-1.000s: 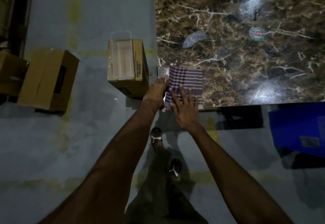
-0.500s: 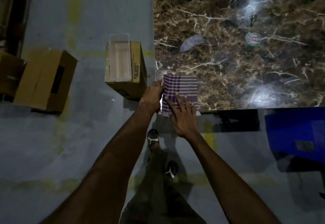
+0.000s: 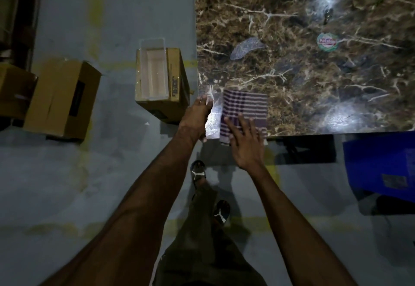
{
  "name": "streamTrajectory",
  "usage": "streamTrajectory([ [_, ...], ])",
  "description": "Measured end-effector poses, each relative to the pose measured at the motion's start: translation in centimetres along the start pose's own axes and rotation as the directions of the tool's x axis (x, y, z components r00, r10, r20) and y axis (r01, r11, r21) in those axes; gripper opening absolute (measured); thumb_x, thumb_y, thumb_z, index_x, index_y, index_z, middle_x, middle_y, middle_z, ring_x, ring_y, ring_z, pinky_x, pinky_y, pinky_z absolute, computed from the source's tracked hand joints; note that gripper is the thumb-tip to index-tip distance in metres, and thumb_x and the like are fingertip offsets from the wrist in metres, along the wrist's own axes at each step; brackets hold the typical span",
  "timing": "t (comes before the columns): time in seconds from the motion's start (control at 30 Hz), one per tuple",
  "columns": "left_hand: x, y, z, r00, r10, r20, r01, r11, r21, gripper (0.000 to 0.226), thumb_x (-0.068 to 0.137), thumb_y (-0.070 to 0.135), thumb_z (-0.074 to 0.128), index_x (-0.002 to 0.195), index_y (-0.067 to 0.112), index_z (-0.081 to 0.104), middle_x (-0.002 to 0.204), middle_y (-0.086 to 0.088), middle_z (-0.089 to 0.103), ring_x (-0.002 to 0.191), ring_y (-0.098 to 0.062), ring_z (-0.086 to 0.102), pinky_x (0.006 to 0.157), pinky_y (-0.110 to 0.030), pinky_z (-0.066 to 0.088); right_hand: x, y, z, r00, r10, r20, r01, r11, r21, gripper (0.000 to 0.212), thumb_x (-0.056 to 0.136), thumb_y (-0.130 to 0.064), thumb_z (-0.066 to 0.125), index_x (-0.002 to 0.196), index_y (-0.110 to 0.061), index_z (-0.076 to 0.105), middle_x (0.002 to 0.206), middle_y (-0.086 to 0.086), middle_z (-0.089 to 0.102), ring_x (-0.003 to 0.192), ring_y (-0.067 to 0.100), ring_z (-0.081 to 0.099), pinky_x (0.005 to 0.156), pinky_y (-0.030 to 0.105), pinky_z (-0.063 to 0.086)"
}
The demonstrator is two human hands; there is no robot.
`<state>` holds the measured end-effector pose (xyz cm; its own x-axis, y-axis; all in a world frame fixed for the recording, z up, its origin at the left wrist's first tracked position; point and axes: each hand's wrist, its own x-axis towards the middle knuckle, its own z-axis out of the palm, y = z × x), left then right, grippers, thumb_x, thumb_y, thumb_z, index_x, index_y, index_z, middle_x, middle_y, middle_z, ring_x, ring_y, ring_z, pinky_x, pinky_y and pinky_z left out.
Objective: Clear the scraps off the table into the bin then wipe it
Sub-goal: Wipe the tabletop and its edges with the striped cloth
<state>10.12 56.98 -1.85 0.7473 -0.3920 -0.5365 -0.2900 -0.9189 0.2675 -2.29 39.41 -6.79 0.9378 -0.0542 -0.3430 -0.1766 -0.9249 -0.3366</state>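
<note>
Marble table (image 3: pixel 292 79); striped cloth (image 3: pixel 244 108), round sticker (image 3: pixel 327 41)

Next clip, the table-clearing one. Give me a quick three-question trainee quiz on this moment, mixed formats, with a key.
1. True or false: the striped cloth lies at the near left corner of the marble table.
2. Multiple choice: where is the clear bin? A) on the table B) on a cardboard box beside the table C) in the blue crate
3. Fill in: the right hand lies with spread fingers on the ____.

Key
1. True.
2. B.
3. Cloth. The left hand is at the table edge beside a pale scrap; a grey scrap and a round sticker are still on the table.
</note>
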Motion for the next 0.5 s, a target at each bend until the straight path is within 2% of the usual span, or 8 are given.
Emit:
streamTrajectory([
  [0.07,0.0,0.0,0.0,1.000,-0.013,-0.005,0.013,1.000,-0.003,0.150,0.047,0.013,0.104,0.165,0.009,0.011,0.172,-0.018,0.012,0.158,-0.034,0.015,0.119,-0.046,0.038,1.5,1.4,-0.7,0.998,0.054,-0.030,-0.054,0.998,0.018,0.053,0.110,-0.045,0.029,0.161,-0.051,0.016,0.175,-0.005,0.005,0.161,0.031,0.001,0.127,0.057,0.011],
  [0.17,-0.1,0.0,0.0,1.000,-0.012,-0.002,0.012,1.000,-0.002,0.147,0.047,0.012,0.103,0.164,0.009,0.014,0.172,-0.017,0.012,0.158,-0.034,0.015,0.118,-0.049,0.040,5.0,-0.4,-0.9,0.994,0.090,-0.055,-0.087,0.994,0.062,0.056,0.108,-0.044,0.027,0.162,-0.049,0.015,0.175,-0.003,0.003,0.160,0.035,-0.001,0.126,0.062,0.009],
  [0.3,-0.1,0.3,0.0,0.999,-0.040,0.001,0.040,0.999,-0.010,0.150,0.042,0.015,0.105,0.165,0.015,0.019,0.172,-0.014,0.011,0.158,-0.033,0.015,0.120,-0.052,0.036,3.3,-3.4,0.3,1.000,-0.016,0.013,0.016,1.000,-0.004,0.058,0.110,-0.041,0.035,0.162,-0.050,0.012,0.175,-0.004,0.000,0.160,0.034,-0.004,0.127,0.059,0.006],
  [0.4,0.1,0.1,-0.1,0.999,-0.028,0.029,0.028,1.000,0.004,0.152,0.045,0.018,0.105,0.165,0.014,0.013,0.173,-0.013,0.008,0.159,-0.033,0.012,0.121,-0.053,0.035,0.3,-0.7,0.2,0.997,-0.067,0.030,0.066,0.998,0.017,0.053,0.111,-0.047,0.031,0.160,-0.055,0.013,0.174,-0.009,0.002,0.161,0.028,-0.001,0.126,0.056,0.006],
  [0.5,-0.1,0.2,-0.2,0.999,-0.032,0.013,0.031,0.999,0.027,0.146,0.047,0.016,0.104,0.164,0.010,0.017,0.172,-0.016,0.012,0.157,-0.034,0.018,0.116,-0.051,0.041,1.9,1.8,-1.2,0.999,-0.019,0.030,0.018,0.999,0.037,0.053,0.108,-0.052,0.023,0.160,-0.054,0.014,0.175,-0.006,0.002,0.161,0.030,-0.001,0.126,0.058,0.006],
])
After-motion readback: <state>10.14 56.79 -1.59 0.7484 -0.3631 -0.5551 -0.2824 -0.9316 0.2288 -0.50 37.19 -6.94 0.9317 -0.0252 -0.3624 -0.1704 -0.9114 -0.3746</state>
